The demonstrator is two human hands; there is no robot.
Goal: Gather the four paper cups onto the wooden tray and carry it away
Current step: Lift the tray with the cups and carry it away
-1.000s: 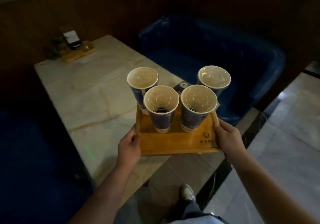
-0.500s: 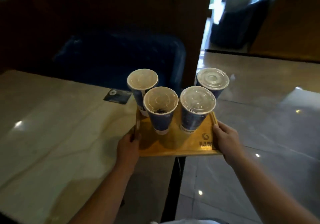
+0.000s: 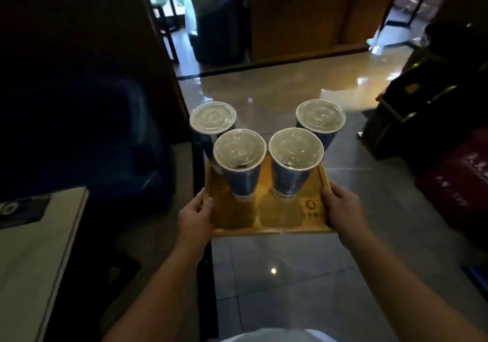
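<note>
Far left, near edge: corner of a pale table (image 3: 31,249) with a dark card (image 3: 21,209) lying on it. Beyond it, a dark blue seat (image 3: 111,135) against a dark partition. The wooden tray (image 3: 280,220) is off the table, held in the air over a glossy tiled floor (image 3: 290,275).

Left hand (image 3: 195,217) is clamped on the tray's left rim, thumb on top, fingers wrapped under and out of sight.

On the tray stand four paper cups, all blue and upright, each with a clear plastic lid: far-left cup (image 3: 212,119), near-left cup (image 3: 239,156), near-right cup (image 3: 295,154), far-right cup (image 3: 320,119). The two near cups stand just beside each other; the far pair stands wider apart.

Near-right corner of the tray floor bears a round logo with small characters beneath (image 3: 313,209); too small to read.

Right hand (image 3: 343,209) is clamped on the tray's right rim, thumb on top.

Ahead: open floor, a dark armchair (image 3: 216,24), a wood-panelled counter (image 3: 303,14). Right: dark luggage-like shapes (image 3: 412,109) and a red object (image 3: 459,183) with blurred, unreadable pale writing.
</note>
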